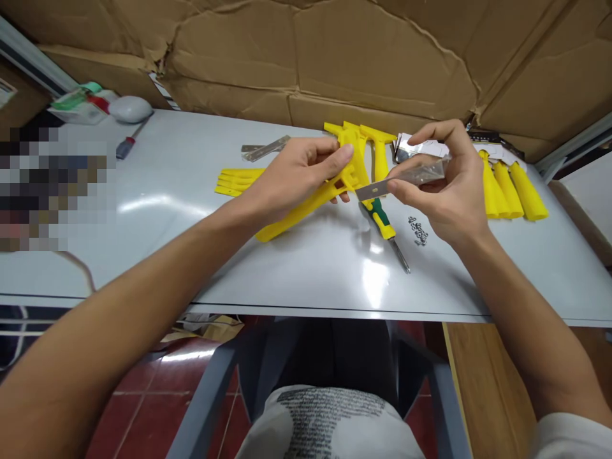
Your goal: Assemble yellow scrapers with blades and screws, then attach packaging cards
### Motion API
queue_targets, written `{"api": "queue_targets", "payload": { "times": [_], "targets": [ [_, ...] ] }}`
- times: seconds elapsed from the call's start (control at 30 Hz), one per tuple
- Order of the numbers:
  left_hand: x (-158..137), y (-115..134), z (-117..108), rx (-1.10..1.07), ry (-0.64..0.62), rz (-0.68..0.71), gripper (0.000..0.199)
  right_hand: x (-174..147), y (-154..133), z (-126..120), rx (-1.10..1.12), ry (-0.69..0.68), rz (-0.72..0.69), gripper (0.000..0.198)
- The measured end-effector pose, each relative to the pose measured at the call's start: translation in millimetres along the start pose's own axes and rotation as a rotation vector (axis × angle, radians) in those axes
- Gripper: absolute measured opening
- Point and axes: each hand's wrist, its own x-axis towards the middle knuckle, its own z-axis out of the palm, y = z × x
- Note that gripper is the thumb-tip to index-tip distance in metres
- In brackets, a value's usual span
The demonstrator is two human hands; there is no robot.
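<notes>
Near foreground: a printed shirt (325,421) and a grey-blue chair (203,405), below the near edge of the white table (287,280).

Mid-table, near side: one screwdriver (381,220), green and yellow handle, shaft angled toward the near edge; lying loose, touched by neither hand. Just to its right, one small heap of screws (417,231), count not clear.

Held items, above the table: one long yellow piece (296,213), tilted, its slotted head in the left grip (306,166), thumb and fingers closed about it. One flat metal strip (374,190) with a hole, pinched between thumb and fingers of the right grip (444,185); its bare end at the yellow head, contact uncertain. The rest of the strip lies within a clear sleeve (430,173).

Condition: unwrapping judged partly done, one end bare, sleeve not yet off. No fastening seen between strip and yellow piece, though fingers cover part of the head. Screws in the heap are loose and unused.

Left of the hands: a row of slim yellow parts (239,180), partly hidden by the forearm. At right: tapered yellow pieces (528,191), side by side.

Farther back: metal strips (265,150), lying apart from the yellow parts; T-shaped yellow pieces (380,153), grouped, no strip visible on them. Rear: creased cardboard (287,64), along the table's far side.
</notes>
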Motion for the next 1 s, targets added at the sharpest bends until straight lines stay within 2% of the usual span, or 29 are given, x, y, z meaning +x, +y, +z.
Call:
{"api": "queue_targets", "payload": {
  "times": [0.1, 0.2, 0.3, 0.4, 0.53, 0.73, 1.0],
  "targets": [
    [-2.5, 0.0, 5.5, 0.021, -0.085, 0.029, 0.054, -0.1, -0.2, 0.8, 0.011, 0.023, -0.007, 0.067],
    [-6.4, -2.2, 11.4, 0.041, -0.189, 0.018, 0.044, -4.1, -0.6, 5.6, 0.061, 0.004, -0.019, 0.072],
    [-10.5, -3.0, 15.6, 0.056, -0.232, 0.0, 0.03, -8.9, -1.6, 10.9, 0.087, 0.006, -0.05, 0.077],
    [-13.6, -0.6, 17.6, 0.056, -0.222, 0.0, 0.021, -12.9, -1.9, 13.4, 0.046, 0.035, -0.097, 0.075],
    [-14.1, 2.4, 17.8, 0.062, -0.218, 0.013, 0.019, -16.8, -0.3, 13.2, -0.002, 0.011, -0.156, 0.059],
    [-11.5, 1.9, 17.9, 0.008, -0.205, -0.008, 0.019, -17.7, 2.2, 13.9, -0.06, 0.017, -0.11, 0.061],
    [-10.9, 6.4, 14.6, -0.046, -0.158, -0.027, 0.039, -22.0, -0.1, 14.8, -0.02, 0.03, -0.149, 0.05]
  ]
}}
